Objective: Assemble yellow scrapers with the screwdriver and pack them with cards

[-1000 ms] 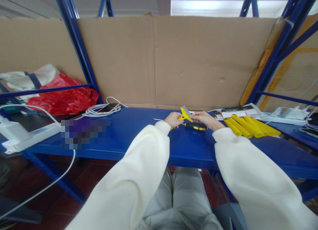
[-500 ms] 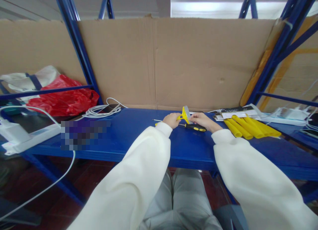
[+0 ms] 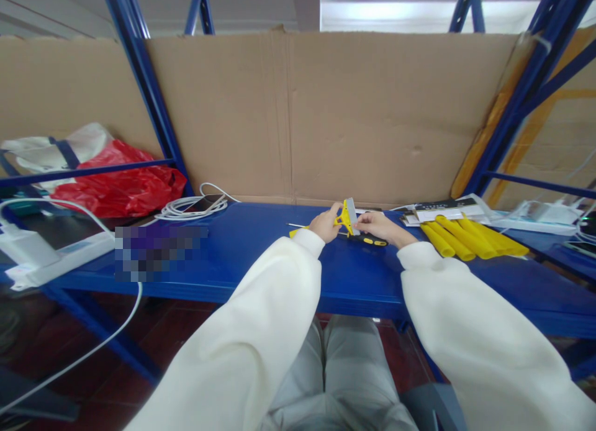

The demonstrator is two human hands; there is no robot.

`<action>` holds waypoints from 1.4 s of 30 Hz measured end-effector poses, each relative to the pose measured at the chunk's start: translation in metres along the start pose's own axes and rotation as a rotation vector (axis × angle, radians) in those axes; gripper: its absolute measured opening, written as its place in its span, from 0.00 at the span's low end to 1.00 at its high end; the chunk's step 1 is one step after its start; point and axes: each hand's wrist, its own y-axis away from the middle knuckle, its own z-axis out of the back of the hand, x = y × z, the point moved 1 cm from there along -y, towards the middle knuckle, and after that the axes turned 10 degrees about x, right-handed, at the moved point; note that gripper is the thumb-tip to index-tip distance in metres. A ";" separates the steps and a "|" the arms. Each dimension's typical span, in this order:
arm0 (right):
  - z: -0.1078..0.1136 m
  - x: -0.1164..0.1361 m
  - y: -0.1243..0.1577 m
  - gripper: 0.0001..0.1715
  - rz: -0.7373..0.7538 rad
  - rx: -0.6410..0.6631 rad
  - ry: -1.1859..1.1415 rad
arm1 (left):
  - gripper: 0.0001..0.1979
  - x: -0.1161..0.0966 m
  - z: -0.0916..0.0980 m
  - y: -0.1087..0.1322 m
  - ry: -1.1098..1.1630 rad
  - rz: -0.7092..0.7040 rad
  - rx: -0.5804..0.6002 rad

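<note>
My left hand is closed around the yellow body of a scraper. A flat grey metal blade stands upright along the scraper's right side. From the right, my right hand pinches the blade near its lower end with thumb and fingertips. Just below my right hand, a black and yellow screwdriver lies on the blue table, its shaft pointing left. Beside my left wrist a thin metal shaft and a bit of yellow show; the hand hides the rest.
Several yellow tubes lie to the right, before some printed packaging. A coiled white cable, a red plastic bag and a white power strip are at left. Behind the table stands a cardboard panel.
The scraper has turned slightly in my hands, so more of the blade's flat face shows. My left fingers have shifted up a little on the yellow body.
</note>
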 end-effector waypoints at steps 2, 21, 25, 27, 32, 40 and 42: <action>0.000 0.001 0.001 0.20 -0.004 -0.004 -0.009 | 0.33 0.000 0.000 0.001 0.000 -0.049 -0.010; 0.000 0.017 0.006 0.09 -0.085 -0.126 -0.218 | 0.24 0.000 -0.006 -0.006 -0.070 -0.115 0.070; 0.002 0.015 0.004 0.18 -0.088 -0.193 -0.205 | 0.25 -0.006 -0.008 -0.006 -0.057 -0.177 0.087; 0.003 0.014 0.004 0.17 -0.090 -0.218 -0.206 | 0.25 -0.008 -0.010 -0.006 -0.047 -0.205 0.092; 0.006 0.005 -0.001 0.18 -0.098 -0.206 -0.153 | 0.25 -0.008 -0.012 -0.006 -0.010 -0.215 0.103; 0.014 -0.021 -0.012 0.09 -0.166 -0.226 0.299 | 0.24 0.000 -0.006 -0.006 -0.030 -0.069 0.086; 0.015 -0.025 -0.016 0.07 -0.227 -0.159 0.396 | 0.24 0.000 -0.006 -0.006 -0.037 -0.042 0.087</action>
